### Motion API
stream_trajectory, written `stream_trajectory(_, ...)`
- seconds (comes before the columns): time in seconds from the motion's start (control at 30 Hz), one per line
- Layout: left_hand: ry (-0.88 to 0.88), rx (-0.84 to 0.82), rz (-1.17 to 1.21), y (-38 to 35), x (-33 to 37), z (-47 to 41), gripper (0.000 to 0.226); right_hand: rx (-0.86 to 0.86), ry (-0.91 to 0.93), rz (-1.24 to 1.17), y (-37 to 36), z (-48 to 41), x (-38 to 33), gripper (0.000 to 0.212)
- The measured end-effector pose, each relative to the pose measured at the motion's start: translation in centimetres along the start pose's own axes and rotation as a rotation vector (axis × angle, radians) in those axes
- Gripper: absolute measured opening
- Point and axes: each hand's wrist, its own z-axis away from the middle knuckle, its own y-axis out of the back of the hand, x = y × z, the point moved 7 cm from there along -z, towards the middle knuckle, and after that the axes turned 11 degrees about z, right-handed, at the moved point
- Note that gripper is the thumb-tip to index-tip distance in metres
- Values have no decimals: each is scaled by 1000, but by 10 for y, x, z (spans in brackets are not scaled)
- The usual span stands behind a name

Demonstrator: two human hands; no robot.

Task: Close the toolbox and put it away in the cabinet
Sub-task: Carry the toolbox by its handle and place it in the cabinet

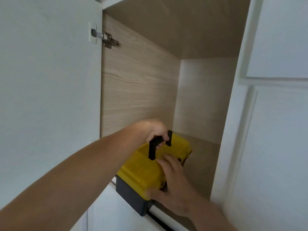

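Note:
The toolbox (141,170) has a yellow lid, a dark grey body and a black handle, and its lid is down. It rests on the front of the cabinet shelf (200,164), its near end sticking out past the shelf's front edge. My left hand (156,129) is wrapped around the raised black handle (154,147). My right hand (173,184) grips the near right corner of the lid, thumb on the end and fingers on top. The cabinet (138,90) is open, with pale wood-grain walls.
The white cabinet door (50,80) stands open on the left, held by a metal hinge (108,40). A white panelled door or wall (275,114) borders the opening on the right. The shelf behind the toolbox is bare up to the back wall.

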Motion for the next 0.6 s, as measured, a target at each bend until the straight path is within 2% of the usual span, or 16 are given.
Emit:
stream_trajectory(0.1, -32, -47, -12, -6, 5, -34, 15, 0, -100, 52, -11, -17, 8, 117)
stream_trajectory(0.23, -50, -90, 19, -18, 9, -65, 19, 51, -195, 59, -14, -30, 24, 108)
stream_trajectory(0.33, -131, -80, 2, -13, 14, -79, 14, 88, -205, 89, -16, -34, 27, 100)
stream_trajectory(0.37, -183, -55, -39, -7, 15, -82, 15, 98, -209, 93, -17, -35, 28, 98)
stream_trajectory(0.47, -419, 110, -368, 16, 12, -85, 28, 92, -203, 122, -22, -34, 27, 95)
stream_trajectory(0.6, -591, 99, -361, 27, -26, -66, 28, 65, -196, 159, -24, -32, 19, 89)
